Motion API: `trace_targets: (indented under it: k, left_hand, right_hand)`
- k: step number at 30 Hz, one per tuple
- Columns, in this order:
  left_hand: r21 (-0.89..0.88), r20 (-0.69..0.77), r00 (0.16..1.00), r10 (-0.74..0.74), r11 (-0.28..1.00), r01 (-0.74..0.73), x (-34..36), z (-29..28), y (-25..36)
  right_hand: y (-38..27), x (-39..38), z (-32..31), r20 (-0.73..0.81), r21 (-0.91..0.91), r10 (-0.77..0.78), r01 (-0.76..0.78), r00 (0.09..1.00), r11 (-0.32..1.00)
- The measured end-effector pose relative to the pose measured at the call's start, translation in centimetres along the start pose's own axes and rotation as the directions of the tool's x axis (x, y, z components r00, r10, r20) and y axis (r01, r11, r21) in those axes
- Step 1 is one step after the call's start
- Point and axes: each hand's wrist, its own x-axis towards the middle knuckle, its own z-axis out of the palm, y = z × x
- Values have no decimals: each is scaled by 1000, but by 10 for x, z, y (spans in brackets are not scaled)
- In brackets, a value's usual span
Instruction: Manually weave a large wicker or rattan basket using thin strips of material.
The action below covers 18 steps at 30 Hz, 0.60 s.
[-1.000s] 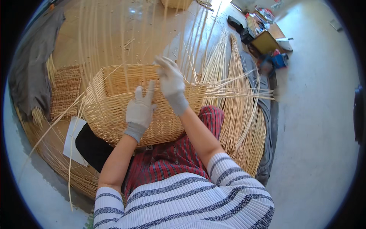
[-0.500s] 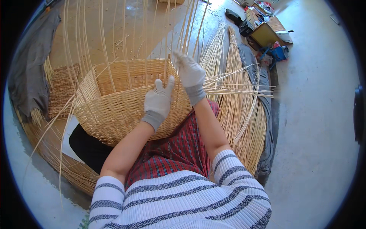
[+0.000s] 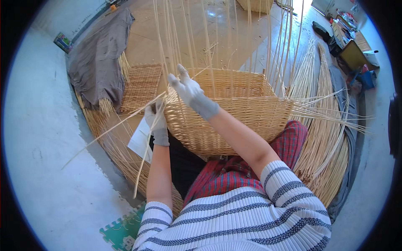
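A pale wicker basket rests tilted across my lap, with tall upright stakes rising from its rim. Both hands wear white gloves with grey cuffs and are at its left corner. My left hand is low on the outside of that corner, closed around long loose wicker strands that trail down and left; part of its fingers is hidden. Above it, my right hand reaches over the rim beside the corner stakes, thumb and fingers apart. More strand ends stick out at the basket's right corner.
Bundles of loose wicker rods lie on the right. To the left are a woven brown mat and a grey cloth over more rods. Cardboard boxes stand far right, and another basket sits at the back.
Both hands have moved from the basket's right part to its left corner. The left hand has taken hold of the loose strands there. The view has swung left.
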Motion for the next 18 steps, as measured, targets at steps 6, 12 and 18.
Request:
trace_targets:
  k: [6,12,18]
  left_hand:
    - [253,235,972,3,965,-63,17,-9,9]
    - [337,358,908,218,877,-343,30,-31,3]
    - [570,295,921,255,726,-384,14,-21,15]
  right_hand:
    - [73,66,33,-55,162,558,-544,828,823]
    - [52,37,48,-73,486,48,-6,996,874]
    - [10,38,27,78,72,43,-49,996,996]
